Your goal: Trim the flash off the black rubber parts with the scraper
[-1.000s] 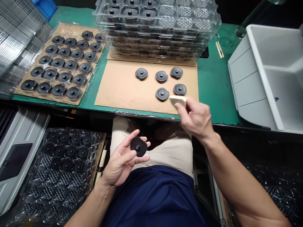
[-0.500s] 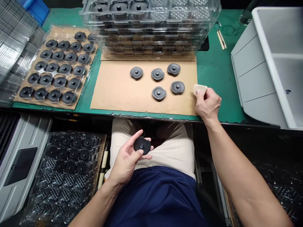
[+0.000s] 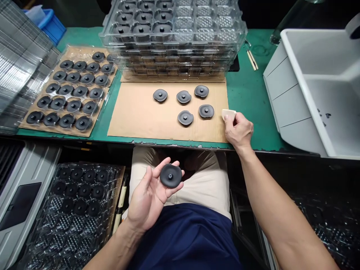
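Note:
Palm up above my lap, my left hand [image 3: 152,195] carries a round black disc [image 3: 174,169] with a small central stub. The disc lies across the fingers and the thumb is off it. At the right edge of a cardboard sheet [image 3: 135,116], my right hand [image 3: 240,129] pinches a cream-coloured flat pad [image 3: 227,113]. Several more discs of this kind, one of them a front disc [image 3: 186,122], lie spaced out on the cardboard, some with a notch in the rim.
Stacked clear trays [image 3: 185,47] with discs stand at the back. A clear tray of discs on cardboard [image 3: 75,133] lies left on the green table [image 3: 247,93]. To the right is a grey bin [image 3: 289,86]. Another tray [image 3: 63,225] sits low beside my left arm.
My left thumb has lifted off the disc and the hand has turned palm up, showing the disc's face. My right hand still holds the pad. The camera view has tilted up and shifted slightly.

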`<move>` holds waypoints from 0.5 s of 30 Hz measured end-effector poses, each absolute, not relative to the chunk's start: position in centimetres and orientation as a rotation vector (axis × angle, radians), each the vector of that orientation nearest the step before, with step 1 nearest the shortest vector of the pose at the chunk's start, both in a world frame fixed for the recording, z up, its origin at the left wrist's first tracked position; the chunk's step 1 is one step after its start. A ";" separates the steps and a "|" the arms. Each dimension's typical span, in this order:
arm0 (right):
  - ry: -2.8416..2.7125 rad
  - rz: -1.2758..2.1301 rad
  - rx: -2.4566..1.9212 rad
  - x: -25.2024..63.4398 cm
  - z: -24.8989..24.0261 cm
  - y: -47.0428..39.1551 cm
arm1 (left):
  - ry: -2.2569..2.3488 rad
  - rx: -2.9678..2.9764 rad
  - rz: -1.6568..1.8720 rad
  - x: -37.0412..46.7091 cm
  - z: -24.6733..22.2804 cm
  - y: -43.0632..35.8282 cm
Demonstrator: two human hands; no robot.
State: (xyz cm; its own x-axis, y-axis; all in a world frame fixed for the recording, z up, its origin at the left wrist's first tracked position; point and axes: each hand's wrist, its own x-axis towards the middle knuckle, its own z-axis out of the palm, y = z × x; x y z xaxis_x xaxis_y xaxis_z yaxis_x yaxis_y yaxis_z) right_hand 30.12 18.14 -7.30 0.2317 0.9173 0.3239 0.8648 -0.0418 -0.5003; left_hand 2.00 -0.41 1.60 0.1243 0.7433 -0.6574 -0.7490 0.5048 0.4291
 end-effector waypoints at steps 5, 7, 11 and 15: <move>-1.630 0.106 -1.923 30.0 -7.3 18.0 | 0.976 0.009 1.118 1.8 2.3 -0.7; -1.633 0.117 -1.929 29.9 -7.3 18.0 | 1.077 0.096 1.117 1.7 1.7 -1.0; -1.626 0.113 -1.958 29.8 -7.2 17.9 | 1.467 0.596 1.228 1.0 -0.4 -2.3; -1.639 0.098 -1.958 29.8 -7.3 17.9 | 1.662 1.555 1.467 -0.6 -1.4 -3.6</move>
State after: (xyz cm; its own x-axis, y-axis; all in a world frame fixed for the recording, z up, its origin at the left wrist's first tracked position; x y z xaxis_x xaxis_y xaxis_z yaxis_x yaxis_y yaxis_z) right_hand 29.80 17.88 -7.31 0.2431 0.9222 0.3006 0.8798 -0.0791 -0.4687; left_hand -0.65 -3.63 -1.43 -0.2785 0.8999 0.3356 0.4443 -0.1891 0.8757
